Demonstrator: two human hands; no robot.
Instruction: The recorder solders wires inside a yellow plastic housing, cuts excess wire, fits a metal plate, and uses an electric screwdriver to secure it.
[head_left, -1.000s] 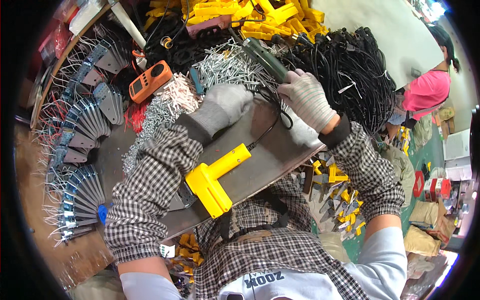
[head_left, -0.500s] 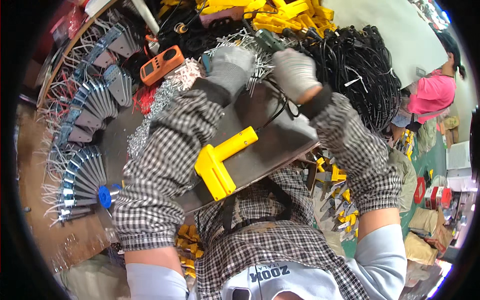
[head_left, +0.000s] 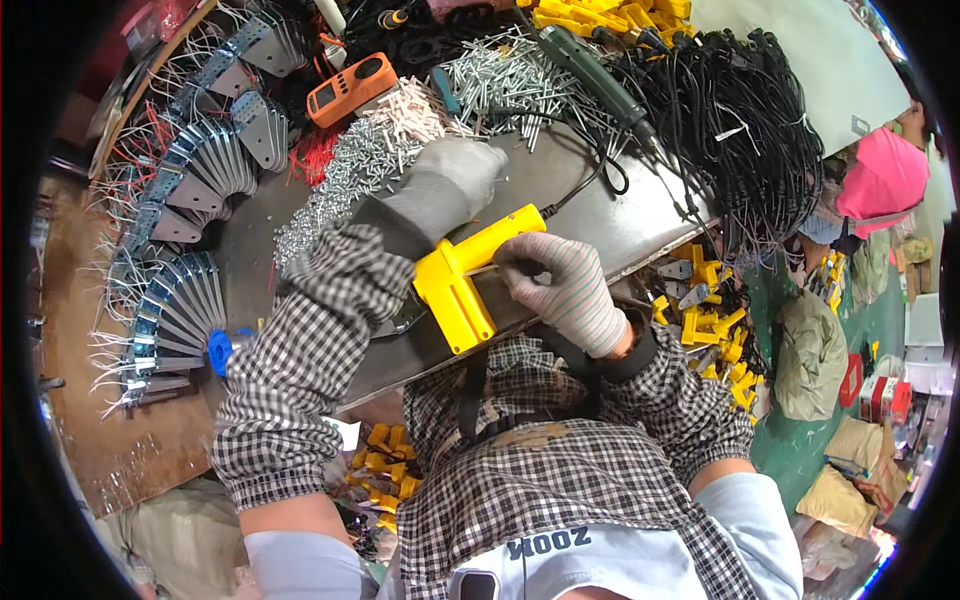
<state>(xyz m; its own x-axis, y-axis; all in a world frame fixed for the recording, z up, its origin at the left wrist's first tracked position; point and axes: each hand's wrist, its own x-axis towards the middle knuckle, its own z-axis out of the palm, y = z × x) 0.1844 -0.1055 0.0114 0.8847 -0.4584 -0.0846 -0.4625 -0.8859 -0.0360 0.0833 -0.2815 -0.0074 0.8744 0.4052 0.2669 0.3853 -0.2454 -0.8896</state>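
Yellow casing (head_left: 462,305), cord (head_left: 583,188) already attached, lies beside my curled right hand (head_left: 567,285) and left hand (head_left: 458,178); whether either grips anything, or what remains, I can't tell.

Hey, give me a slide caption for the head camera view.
Gloved right hand beside a yellow housing, left hand near piled screws, green tool by black cables.

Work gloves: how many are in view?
2: a grey glove on the left hand, beyond the yellow housing; a striped glove on the right hand, by its handle. Others may be hidden.
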